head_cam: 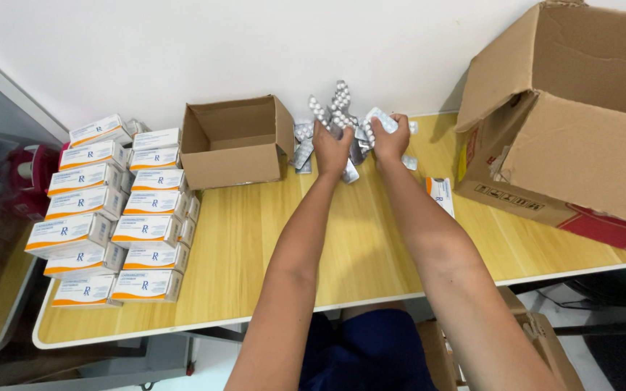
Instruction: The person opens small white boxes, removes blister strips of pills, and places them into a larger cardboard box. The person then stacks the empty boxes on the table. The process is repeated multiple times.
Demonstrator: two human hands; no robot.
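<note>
Blister packs (342, 119) heaped at far edge of table (255, 246), against wall. Left hand (332, 145) grip clamped on several packs; right hand (390, 137) grip clamped on more. Small open carton (237, 145) just left; white medicine boxes (117, 210) stacked farther left.

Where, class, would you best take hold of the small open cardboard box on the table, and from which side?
Probably grip the small open cardboard box by its two side walls, coming down from above. It stands upright, its top open with flaps raised. Stacked medicine cartons crowd its left, and the wall sits close behind, so side approaches look tight.
</note>
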